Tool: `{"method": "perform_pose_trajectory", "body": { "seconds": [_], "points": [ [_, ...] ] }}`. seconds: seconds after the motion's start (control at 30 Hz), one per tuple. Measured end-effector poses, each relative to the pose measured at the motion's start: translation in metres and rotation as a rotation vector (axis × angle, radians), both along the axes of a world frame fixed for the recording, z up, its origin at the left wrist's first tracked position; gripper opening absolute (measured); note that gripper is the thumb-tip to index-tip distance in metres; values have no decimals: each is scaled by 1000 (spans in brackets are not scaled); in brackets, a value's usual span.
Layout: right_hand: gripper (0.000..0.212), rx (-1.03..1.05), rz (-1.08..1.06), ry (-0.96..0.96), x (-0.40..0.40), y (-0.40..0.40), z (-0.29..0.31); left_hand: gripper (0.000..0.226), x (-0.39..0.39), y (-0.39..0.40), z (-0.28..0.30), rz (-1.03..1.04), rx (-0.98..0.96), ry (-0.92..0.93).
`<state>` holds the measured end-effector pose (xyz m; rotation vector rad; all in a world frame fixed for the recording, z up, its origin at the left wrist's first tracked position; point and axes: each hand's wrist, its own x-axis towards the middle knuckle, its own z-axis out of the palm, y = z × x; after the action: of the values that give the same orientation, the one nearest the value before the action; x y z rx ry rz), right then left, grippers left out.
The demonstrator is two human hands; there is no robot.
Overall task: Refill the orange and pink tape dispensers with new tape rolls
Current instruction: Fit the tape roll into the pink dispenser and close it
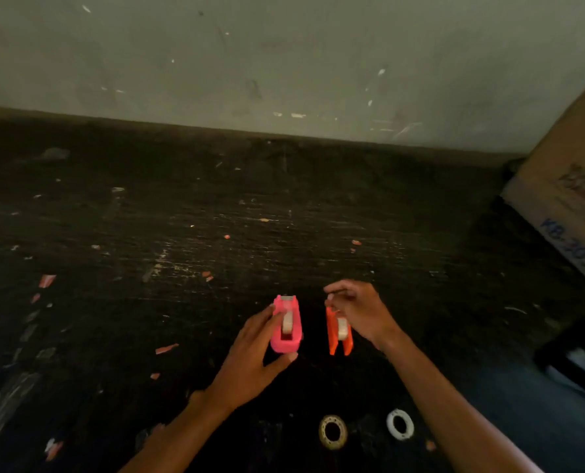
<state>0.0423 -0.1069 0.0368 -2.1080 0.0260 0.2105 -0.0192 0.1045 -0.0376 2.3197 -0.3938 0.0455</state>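
A pink tape dispenser [286, 326] stands on the dark table with a pale tape roll seated in it. My left hand [253, 356] wraps it, fingers on its left side and thumb at its near end. Just to the right stands an orange tape dispenser [333, 331], also with a pale roll in it. My right hand [359, 307] hovers over its far end, fingertips pinched together; whether it holds the tape end I cannot tell. Two empty cores lie near me: a yellowish ring [332, 431] and a white ring [400, 424].
The scratched dark table [182, 233] is littered with small orange and white scraps. A grey wall [284, 63] runs along the back. A cardboard box [570, 199] stands at the right edge, with a dark object [577, 353] below it.
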Motion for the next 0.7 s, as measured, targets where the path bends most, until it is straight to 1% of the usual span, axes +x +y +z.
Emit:
{"method": "perform_pose_trajectory", "body": {
  "seconds": [0.07, 0.13, 0.2, 0.27, 0.3, 0.4, 0.47, 0.53, 0.6, 0.7],
  "points": [
    [34, 3, -40, -73, -31, -22, -5, 65, -12, -12, 3, -50, 0, -64],
    [30, -83, -78, -118, -65, -42, -11, 58, -25, -27, 4, -159, 16, -53],
    [21, -196, -131, -132, -96, -60, -23, 57, -36, -40, 4, -283, 65, -4],
    [19, -262, -192, -70, -125, -74, -35, 60, -47, -52, 1, -398, 138, 22],
    [23, -297, -201, -16, -137, -78, -42, 63, -51, -57, -1, -439, 178, 33],
    [47, -437, -169, 114, -167, -83, -55, 67, -61, -67, -3, -510, 302, 49],
    [50, -471, -160, 122, -176, -78, -57, 61, -66, -70, -4, -519, 370, 54],
    [43, -499, -166, 92, -180, -68, -59, 55, -69, -68, -4, -496, 379, 58],
    [36, -482, -149, 57, -178, -53, -57, 53, -70, -57, -3, -438, 355, 74],
    [33, -422, -25, -24, -164, -17, -50, 55, -64, -18, -1, -305, 335, 119]
  ]
}}
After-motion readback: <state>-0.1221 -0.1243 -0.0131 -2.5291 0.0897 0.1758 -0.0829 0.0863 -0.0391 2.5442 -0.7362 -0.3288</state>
